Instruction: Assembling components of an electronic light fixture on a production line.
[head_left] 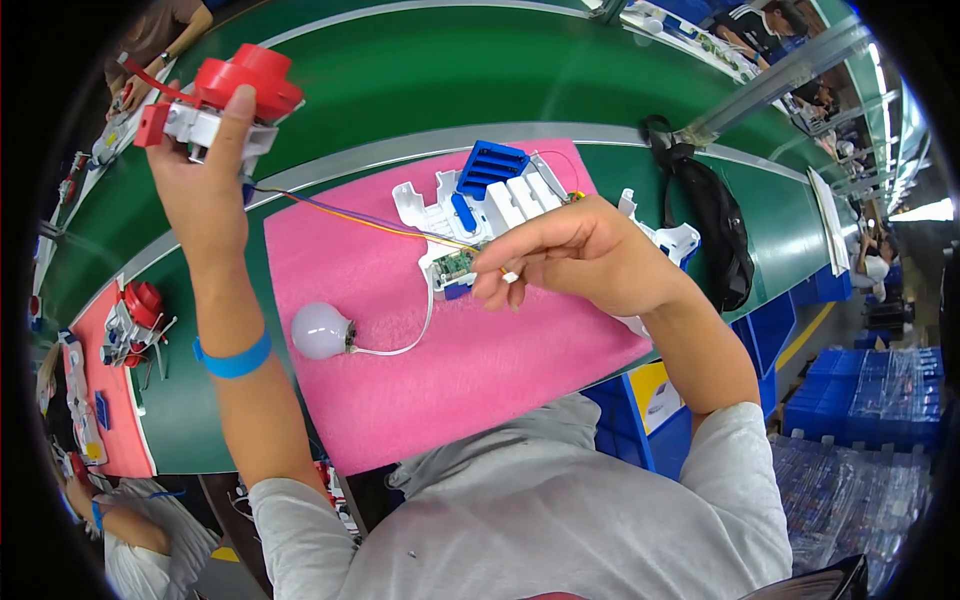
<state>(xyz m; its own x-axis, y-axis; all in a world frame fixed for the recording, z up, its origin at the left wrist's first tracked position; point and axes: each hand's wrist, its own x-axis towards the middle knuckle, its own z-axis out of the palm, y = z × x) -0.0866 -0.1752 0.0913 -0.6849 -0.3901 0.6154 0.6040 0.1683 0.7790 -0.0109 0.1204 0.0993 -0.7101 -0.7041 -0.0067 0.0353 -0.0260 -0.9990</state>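
My left hand [205, 200], raised at the upper left, grips a red and white plastic assembly [245, 80] with a round red top. From it a thin bundle of coloured wires [365, 222] stretches across to my right hand [595, 255]. Those fingers are closed in a pinch on the wires, and a small white connector [511, 277] shows at the fingertips. Beneath that hand lies an open white plastic housing [518, 202] with blue parts, partly hidden. A green circuit board [453, 266] sits at its near left. A white cable joins the housing area to a round white globe [322, 331].
A pink mat [400, 410] covers part of the green bench. On the right lies a black bag [712, 230]. A conveyor belt [440, 75] runs beyond. Another red and white assembly [140, 310] lies at left, near a co-worker's arm. Blue bins [860, 395] are stacked at right.
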